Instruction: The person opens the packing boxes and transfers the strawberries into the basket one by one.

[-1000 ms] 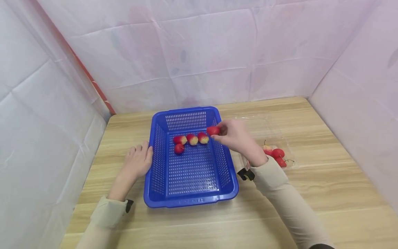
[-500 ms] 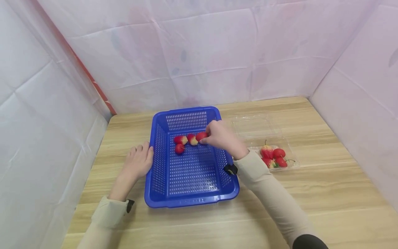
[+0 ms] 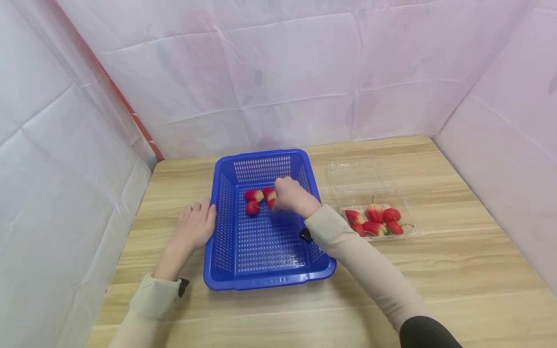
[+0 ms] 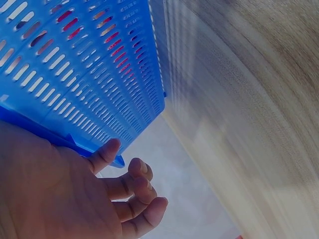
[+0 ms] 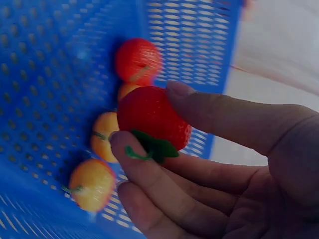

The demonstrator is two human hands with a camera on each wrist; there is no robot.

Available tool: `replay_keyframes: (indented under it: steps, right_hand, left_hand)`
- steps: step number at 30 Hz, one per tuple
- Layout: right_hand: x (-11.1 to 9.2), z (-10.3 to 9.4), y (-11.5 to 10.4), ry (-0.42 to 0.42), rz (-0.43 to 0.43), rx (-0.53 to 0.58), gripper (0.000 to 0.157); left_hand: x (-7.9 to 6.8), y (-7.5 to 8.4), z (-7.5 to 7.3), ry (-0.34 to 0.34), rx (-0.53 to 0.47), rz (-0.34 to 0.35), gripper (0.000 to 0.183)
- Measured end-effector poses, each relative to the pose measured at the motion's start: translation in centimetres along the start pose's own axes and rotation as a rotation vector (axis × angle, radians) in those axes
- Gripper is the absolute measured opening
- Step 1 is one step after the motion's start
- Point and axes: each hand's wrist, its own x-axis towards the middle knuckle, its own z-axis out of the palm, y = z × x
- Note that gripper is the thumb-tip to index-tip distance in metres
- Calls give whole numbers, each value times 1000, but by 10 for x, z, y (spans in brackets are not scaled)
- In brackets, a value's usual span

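Note:
My right hand (image 3: 293,197) is low inside the blue basket (image 3: 270,281), pinching a strawberry (image 5: 149,112) with green leaves between thumb and fingers. In the head view that strawberry is mostly hidden behind the hand. Beside it lie red-and-yellow fruits (image 3: 254,195) in a row at the basket's far part. A round red fruit (image 3: 252,208) with a thin stem sits just in front of the row. My left hand (image 3: 193,227) rests against the basket's left rim, its thumb touching the edge and its fingers (image 4: 144,211) loosely bent outside, holding nothing.
Right of the basket an opened clear plastic box (image 3: 357,175) stands on the wooden table (image 3: 452,270). Several red and red-and-yellow fruits (image 3: 375,212) lie in its near half. White cloth walls (image 3: 296,67) close in the back and both sides.
My right hand has carried the strawberry from above the basket's right side left and down, in front of the fruit row. The left hand has stayed at the rim.

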Motion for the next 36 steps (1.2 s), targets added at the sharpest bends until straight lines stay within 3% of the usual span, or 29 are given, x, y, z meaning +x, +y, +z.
replay_keyframes:
  steps: [11,18,24,29,36]
  right_hand:
    - [12,24,0,32,-14,-61,36]
    - [15,32,-2,48,-42,-231,37]
    - [13,34,-2,30,-28,-217,43]
    - [14,35,-2,67,-51,-255,39]
    - [12,38,-2,88,-62,-279,47]
  left_hand:
    - [-1,2,1,-3,-9,21,44]
    - [-1,1,1,2,-21,20,43]
    - [-2,1,1,-12,-16,11,44]
    - [-1,0,2,-10,-18,12,44]
    - [-2,1,2,-17,-19,15,45]
